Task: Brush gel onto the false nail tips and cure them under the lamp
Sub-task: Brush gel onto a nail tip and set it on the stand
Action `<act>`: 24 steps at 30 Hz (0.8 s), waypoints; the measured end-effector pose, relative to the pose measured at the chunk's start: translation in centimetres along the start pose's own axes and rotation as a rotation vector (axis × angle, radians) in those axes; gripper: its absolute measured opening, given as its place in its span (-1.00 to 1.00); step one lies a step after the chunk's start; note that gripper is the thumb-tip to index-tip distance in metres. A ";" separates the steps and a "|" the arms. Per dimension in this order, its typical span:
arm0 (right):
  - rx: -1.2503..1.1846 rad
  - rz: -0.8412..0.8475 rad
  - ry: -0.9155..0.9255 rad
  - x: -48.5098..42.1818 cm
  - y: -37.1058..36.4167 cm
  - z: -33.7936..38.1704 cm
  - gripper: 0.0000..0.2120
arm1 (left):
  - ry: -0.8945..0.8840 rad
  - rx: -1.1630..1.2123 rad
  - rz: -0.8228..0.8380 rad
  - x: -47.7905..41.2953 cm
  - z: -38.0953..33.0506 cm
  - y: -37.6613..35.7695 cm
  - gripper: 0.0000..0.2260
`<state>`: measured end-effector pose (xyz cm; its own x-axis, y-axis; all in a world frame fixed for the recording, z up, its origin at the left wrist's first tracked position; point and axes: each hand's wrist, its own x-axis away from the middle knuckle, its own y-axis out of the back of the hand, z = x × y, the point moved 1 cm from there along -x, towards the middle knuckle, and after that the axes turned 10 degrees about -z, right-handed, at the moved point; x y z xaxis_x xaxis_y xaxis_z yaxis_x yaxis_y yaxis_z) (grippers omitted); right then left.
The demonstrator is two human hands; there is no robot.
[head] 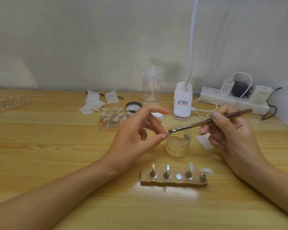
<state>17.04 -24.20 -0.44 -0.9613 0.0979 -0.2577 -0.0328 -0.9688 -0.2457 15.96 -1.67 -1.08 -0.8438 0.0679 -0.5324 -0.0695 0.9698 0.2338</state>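
Brush [206,121] in right hand [231,130], bristles touching tiny stand [168,133] pinched in left hand [136,133].

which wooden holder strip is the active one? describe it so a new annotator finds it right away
Start at the open glass jar in the middle of the table, between the left hand and right hand. The strip lies just in front of it, nearest the camera. Unlike the nail-crowded strips farther back, it has one bare metal disc among four posts, and only its two right posts hold nail tips.

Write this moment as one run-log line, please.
left hand: pinches small nail stand | right hand: brown-handled brush touching it | above open glass jar
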 end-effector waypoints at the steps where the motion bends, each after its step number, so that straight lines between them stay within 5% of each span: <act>1: 0.014 -0.011 -0.012 0.0 0.0 -0.1 -0.81 | 0.002 0.001 -0.001 0.0 0.0 0.0 -0.63; 24: -0.008 -0.020 0.003 -0.1 0.1 -0.1 -0.84 | -0.006 -0.004 0.006 0.0 0.3 0.1 -0.65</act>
<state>17.19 -24.28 -0.49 -0.9595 0.1181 -0.2559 -0.0500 -0.9649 -0.2579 16.12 -1.56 -1.27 -0.8409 0.0754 -0.5359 -0.0665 0.9684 0.2405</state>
